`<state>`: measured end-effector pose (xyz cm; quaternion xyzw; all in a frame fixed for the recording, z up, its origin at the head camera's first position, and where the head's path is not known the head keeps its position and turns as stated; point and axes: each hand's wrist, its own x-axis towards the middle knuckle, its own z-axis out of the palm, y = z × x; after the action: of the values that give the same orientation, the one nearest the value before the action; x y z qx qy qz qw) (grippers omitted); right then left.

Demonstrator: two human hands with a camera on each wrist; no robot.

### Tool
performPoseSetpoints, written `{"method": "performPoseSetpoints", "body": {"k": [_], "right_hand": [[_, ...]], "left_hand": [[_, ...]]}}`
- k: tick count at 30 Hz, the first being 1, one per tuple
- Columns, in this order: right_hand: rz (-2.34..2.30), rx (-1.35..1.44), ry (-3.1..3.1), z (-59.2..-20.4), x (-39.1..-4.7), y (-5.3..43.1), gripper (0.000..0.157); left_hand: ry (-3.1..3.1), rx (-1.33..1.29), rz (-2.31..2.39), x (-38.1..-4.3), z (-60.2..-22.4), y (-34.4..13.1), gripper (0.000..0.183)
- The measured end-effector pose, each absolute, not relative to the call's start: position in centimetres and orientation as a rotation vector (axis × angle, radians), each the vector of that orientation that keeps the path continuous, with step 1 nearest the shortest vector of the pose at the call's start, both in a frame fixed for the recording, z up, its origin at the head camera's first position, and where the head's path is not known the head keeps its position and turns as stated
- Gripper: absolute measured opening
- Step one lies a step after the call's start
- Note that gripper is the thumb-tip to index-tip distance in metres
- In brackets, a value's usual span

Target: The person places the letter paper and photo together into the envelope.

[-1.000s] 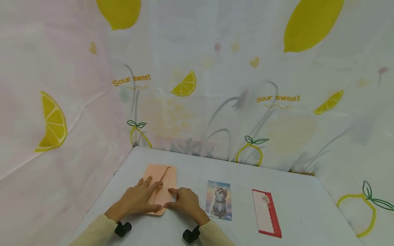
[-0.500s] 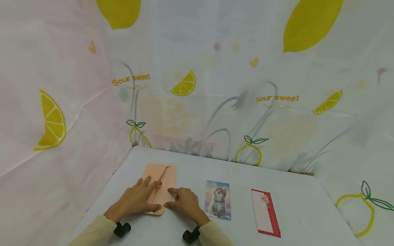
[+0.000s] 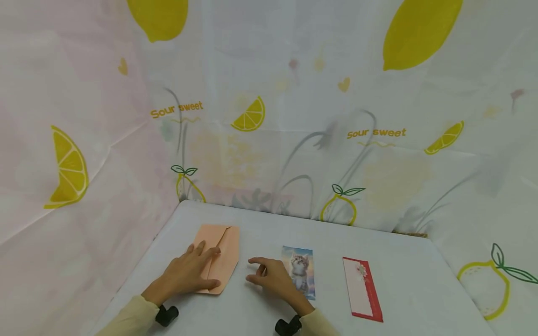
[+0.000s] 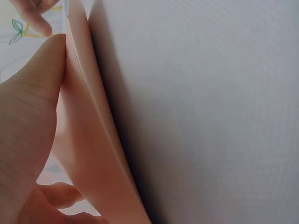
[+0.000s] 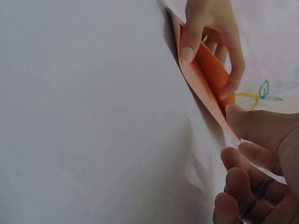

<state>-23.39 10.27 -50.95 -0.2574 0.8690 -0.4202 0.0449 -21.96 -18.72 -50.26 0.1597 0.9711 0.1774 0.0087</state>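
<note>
A peach paper envelope (image 3: 227,261) lies on the left of the white table, its slanted flap edge facing up. My left hand (image 3: 185,271) rests on it with spread fingers, the thumb near its lower end. In the left wrist view the envelope (image 4: 100,158) rises slightly off the cloth along its near edge. To its right, my right hand (image 3: 271,278) hovers apart from it, fingers loosely bent and nothing between them. Behind that hand, a kitten picture card (image 3: 303,266) is partly covered in the head view.
Farther right on the white table (image 3: 260,228) lies a pink card with a red edge (image 3: 361,289) and a small flower. A lemon-print cloth (image 3: 269,158) hangs around the back and sides. Each wrist carries a black camera (image 3: 167,316).
My right hand has let go of the envelope's right edge and moved right, now overlapping the kitten card. My left hand stays where it was on the envelope.
</note>
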Motion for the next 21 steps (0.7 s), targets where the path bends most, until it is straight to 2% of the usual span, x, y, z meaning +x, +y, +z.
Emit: {"method": "performPoseSetpoints", "body": {"k": [6, 21], "right_hand": [[-1.324, -0.740, 2.715, -51.1, -22.6, 13.6, 0.034], [-1.269, -0.537, 2.907, -51.3, -22.0, 21.3, 0.028]], "left_hand": [[3.021, 0.528, 0.604, -22.0, -50.4, -18.8, 0.086], [2.992, 0.627, 0.683, -22.7, -50.7, -19.3, 0.084]]}}
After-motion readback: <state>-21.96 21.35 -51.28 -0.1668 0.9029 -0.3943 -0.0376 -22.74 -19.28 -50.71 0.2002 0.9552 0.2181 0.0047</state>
